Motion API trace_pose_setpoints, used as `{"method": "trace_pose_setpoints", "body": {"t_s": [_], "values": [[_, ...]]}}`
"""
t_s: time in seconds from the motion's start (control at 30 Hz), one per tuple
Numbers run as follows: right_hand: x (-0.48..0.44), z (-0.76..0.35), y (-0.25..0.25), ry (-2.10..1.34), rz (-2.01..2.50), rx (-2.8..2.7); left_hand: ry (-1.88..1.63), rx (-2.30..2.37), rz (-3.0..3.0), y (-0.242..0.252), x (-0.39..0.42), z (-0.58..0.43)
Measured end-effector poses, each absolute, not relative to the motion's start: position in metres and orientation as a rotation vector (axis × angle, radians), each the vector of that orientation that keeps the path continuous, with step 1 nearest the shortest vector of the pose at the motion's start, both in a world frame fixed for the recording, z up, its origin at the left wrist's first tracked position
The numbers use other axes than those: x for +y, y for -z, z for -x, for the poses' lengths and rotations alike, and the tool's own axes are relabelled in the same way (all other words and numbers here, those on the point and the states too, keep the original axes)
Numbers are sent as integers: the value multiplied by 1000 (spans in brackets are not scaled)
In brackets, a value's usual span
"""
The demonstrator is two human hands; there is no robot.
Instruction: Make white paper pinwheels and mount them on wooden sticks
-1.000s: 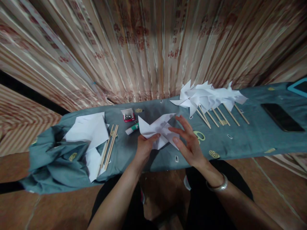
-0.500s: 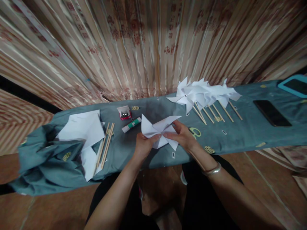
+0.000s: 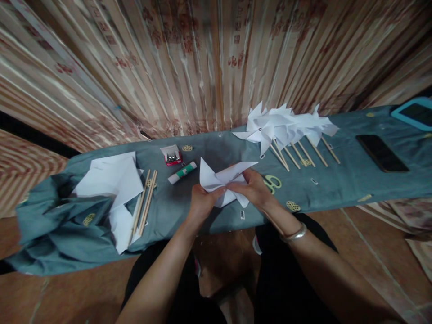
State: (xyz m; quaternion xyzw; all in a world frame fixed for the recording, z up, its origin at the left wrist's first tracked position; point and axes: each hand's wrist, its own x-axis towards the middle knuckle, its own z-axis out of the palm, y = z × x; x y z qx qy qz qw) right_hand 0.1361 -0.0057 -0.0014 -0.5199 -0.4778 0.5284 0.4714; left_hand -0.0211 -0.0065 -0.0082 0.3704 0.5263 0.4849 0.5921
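Note:
A white paper pinwheel [image 3: 229, 176] without a stick is held between my two hands over the cloth. My left hand [image 3: 204, 200] grips its left side, thumb pressed close to the centre. From the right, my right hand [image 3: 254, 188] pinches it, with that thumb also at the middle where the folded points meet. The fingers beneath the paper are hidden. Beyond my left hand lies a glue stick [image 3: 182, 173], and behind that stands an open red box of small metal pins [image 3: 173, 157]. Green-handled scissors [image 3: 272, 183] rest just right of my right hand.
Finished pinwheels on wooden sticks [image 3: 286, 126] overlap at the back right. Bare wooden sticks [image 3: 147, 202] and white paper sheets [image 3: 111, 177] lie on the left. A black phone [image 3: 382, 153] and a blue-framed device [image 3: 415, 113] are far right. A curtain [image 3: 202, 67] hangs behind the cloth-covered table [image 3: 324, 198].
My right thumb has shifted slightly left towards the pinwheel's centre. Both hands keep hold of the paper. The whole view has moved a little.

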Motion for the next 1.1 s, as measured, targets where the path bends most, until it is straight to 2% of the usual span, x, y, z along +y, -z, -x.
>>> {"method": "trace_pose_setpoints", "body": {"t_s": [0.47,1.1], "values": [[-4,-142,-4,-1361,1241,-1113,-903,1071,-1180,1,-3,46],[-9,-134,-2,-1163,1250,-1328,-1073,1320,-983,6,-6,29]]}}
